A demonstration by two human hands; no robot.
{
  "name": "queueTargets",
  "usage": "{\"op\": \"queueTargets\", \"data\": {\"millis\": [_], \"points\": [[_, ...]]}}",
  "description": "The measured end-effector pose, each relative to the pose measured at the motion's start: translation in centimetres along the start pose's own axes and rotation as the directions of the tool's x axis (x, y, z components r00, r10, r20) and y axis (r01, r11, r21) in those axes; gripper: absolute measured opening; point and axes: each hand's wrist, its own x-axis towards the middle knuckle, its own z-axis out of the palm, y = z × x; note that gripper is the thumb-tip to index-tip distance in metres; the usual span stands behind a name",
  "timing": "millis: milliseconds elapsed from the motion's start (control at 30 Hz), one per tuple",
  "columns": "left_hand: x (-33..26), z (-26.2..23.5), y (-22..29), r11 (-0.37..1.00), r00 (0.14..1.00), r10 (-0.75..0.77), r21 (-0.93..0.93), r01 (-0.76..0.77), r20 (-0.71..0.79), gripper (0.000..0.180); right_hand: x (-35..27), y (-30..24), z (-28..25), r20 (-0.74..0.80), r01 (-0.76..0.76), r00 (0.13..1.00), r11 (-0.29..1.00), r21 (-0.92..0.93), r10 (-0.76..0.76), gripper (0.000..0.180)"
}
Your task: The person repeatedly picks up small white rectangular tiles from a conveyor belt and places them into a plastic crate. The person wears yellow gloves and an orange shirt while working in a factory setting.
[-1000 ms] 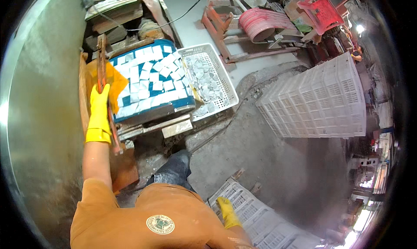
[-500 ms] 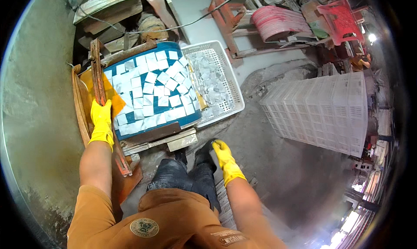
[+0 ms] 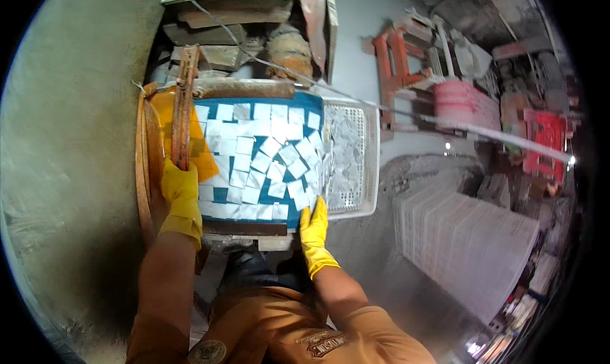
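Observation:
My left hand (image 3: 181, 195), in a yellow rubber glove, is closed around a rusty metal bar (image 3: 183, 116) that crosses the left end of a blue conveyor belt (image 3: 213, 103). Several white, grey-veined square stone tiles (image 3: 243, 145) lie on the belt, some in rows, others turned askew. My right hand (image 3: 314, 234), gloved alike, reaches the belt's near right corner. Its fingers are stretched out and apart, beside the last tiles; whether they touch one is unclear. An orange flap (image 3: 206, 157) hangs beside the bar. At the belt's right end stands a white perforated crate (image 3: 370, 173) holding tile pieces.
A concrete wall (image 3: 70, 141) runs along the left. Behind the belt are stacked boards (image 3: 235, 11) and a dusty motor (image 3: 289, 53). A cable (image 3: 254, 56) crosses above. To the right stand stacked white crates (image 3: 464, 243), an orange metal frame (image 3: 397, 59) and a red crate (image 3: 545, 145).
My right hand has moved from beside my leg up to the belt's near right corner, and its fingers have spread. My left hand stays on the bar. The view has shifted.

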Motion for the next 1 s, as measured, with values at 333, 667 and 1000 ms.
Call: {"op": "queueTargets", "data": {"millis": [333, 667, 1000], "points": [[1.0, 1.8, -1.3, 0.989, 0.999, 0.04, -0.144, -0.041, -0.01, 0.075, 15.9, -1.0, -6.8, 0.409, -0.249, 0.901, 0.946, 0.209, 0.146, 0.047], [0.1, 1.1, -0.8, 0.997, 1.0, 0.018, -0.068, -0.019, -0.009, 0.084, 31.9, -36.9, -9.9, 0.306, -0.064, 0.818, 0.452, 0.89, -0.487, 0.04], [-0.3, 1.0, 0.8, 0.977, 0.998, 0.061, -0.202, -0.064, -0.02, 0.082, 54.1, -61.8, -3.3, 0.26, -0.363, 0.69, -0.012, 0.932, -0.675, 0.057]]}}
